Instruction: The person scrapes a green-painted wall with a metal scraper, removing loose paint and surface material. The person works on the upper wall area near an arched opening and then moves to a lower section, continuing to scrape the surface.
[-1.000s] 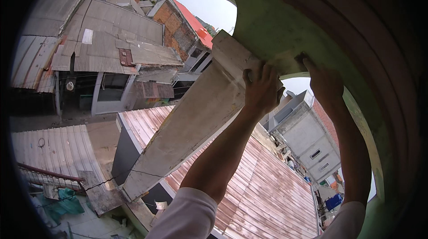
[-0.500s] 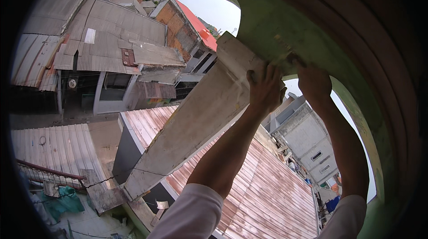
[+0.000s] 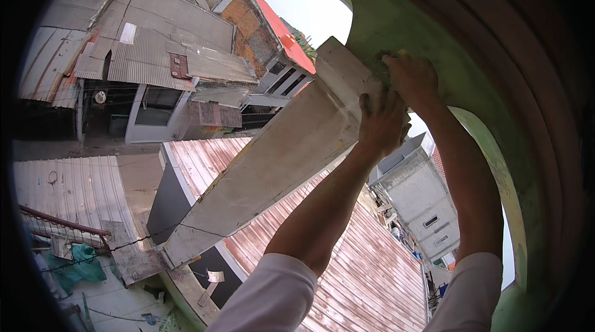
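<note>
A pale, tapering pillar (image 3: 266, 161) rises slantwise through the middle, its squared top block (image 3: 344, 72) meeting a green arched wall (image 3: 409, 28). My left hand (image 3: 382, 122) lies against the right side of that block, fingers stretched upward and thumb apart. Just above it, my right hand (image 3: 414, 78) presses against the green surface with its fingers curled together. Something small and dark shows at the right fingertips, but its kind is hidden. The green surface around them looks darkened and scuffed.
Below lies a rusty pinkish metal roof (image 3: 334, 264). Houses with grey corrugated roofs (image 3: 155, 47) stand at the left. A thin cable (image 3: 133, 244) crosses near the pillar's foot, beside a teal cloth (image 3: 80, 267). A ribbed dark edge curves along the upper right.
My right hand has moved left and slightly up along the green wall. My left hand stays on the top block. The whole view has shifted a little.
</note>
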Action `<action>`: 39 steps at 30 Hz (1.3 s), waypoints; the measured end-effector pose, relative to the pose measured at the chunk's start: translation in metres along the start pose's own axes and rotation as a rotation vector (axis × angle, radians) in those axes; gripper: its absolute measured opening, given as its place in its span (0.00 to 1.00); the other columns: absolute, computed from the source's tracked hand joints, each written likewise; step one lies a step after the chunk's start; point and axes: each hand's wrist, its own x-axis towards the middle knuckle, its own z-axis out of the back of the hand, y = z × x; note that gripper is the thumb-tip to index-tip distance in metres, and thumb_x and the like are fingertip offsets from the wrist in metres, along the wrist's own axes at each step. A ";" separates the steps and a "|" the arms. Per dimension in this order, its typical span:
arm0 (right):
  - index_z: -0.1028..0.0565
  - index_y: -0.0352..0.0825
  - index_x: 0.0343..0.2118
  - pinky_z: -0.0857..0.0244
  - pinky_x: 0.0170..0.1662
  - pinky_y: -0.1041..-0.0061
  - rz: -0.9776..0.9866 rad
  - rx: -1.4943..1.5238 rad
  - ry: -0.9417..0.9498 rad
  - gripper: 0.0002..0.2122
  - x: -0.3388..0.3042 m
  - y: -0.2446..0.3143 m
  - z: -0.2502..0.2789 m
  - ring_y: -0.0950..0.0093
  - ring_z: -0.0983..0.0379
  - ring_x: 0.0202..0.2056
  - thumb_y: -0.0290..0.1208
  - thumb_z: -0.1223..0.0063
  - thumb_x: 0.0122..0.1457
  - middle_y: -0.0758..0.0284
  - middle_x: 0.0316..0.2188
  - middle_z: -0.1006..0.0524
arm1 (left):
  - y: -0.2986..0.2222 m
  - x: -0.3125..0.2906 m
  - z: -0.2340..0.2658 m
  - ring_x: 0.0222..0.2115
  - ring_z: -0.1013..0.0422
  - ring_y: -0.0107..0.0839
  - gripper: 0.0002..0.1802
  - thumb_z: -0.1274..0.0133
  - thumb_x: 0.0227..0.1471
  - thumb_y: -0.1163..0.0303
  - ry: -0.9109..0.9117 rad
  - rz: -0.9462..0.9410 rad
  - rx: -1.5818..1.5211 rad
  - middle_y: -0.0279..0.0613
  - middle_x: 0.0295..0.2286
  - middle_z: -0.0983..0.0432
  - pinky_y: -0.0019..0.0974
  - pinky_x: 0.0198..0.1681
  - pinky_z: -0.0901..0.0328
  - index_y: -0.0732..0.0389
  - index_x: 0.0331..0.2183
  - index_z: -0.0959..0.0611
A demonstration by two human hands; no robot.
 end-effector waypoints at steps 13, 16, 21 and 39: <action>0.19 0.49 0.51 0.24 0.46 0.63 0.002 0.095 0.236 0.15 0.053 0.025 0.013 0.65 0.19 0.47 0.32 0.49 0.62 0.66 0.48 0.18 | 0.009 -0.004 0.000 0.55 0.43 0.53 0.34 0.39 0.52 0.55 0.022 -0.009 0.016 0.50 0.52 0.38 0.68 0.59 0.53 0.60 0.55 0.30; 0.18 0.46 0.48 0.25 0.47 0.62 -0.052 0.109 0.400 0.14 0.056 0.033 0.036 0.65 0.20 0.49 0.32 0.49 0.62 0.65 0.42 0.16 | 0.012 -0.001 0.003 0.53 0.42 0.52 0.32 0.40 0.53 0.55 0.066 -0.010 0.061 0.50 0.51 0.37 0.66 0.58 0.53 0.59 0.54 0.29; 0.18 0.46 0.44 0.23 0.44 0.59 0.039 0.033 0.278 0.11 0.038 0.033 0.027 0.62 0.17 0.43 0.31 0.49 0.62 0.65 0.36 0.15 | 0.030 -0.004 0.002 0.54 0.42 0.51 0.33 0.41 0.53 0.55 0.020 0.007 0.094 0.51 0.50 0.36 0.67 0.58 0.54 0.60 0.55 0.30; 0.17 0.43 0.44 0.23 0.42 0.61 -0.098 0.120 0.046 0.11 0.043 0.011 0.000 0.61 0.16 0.39 0.32 0.49 0.62 0.61 0.34 0.16 | 0.009 0.003 0.000 0.52 0.41 0.50 0.36 0.37 0.48 0.56 -0.002 -0.004 0.040 0.47 0.50 0.35 0.65 0.56 0.52 0.59 0.55 0.30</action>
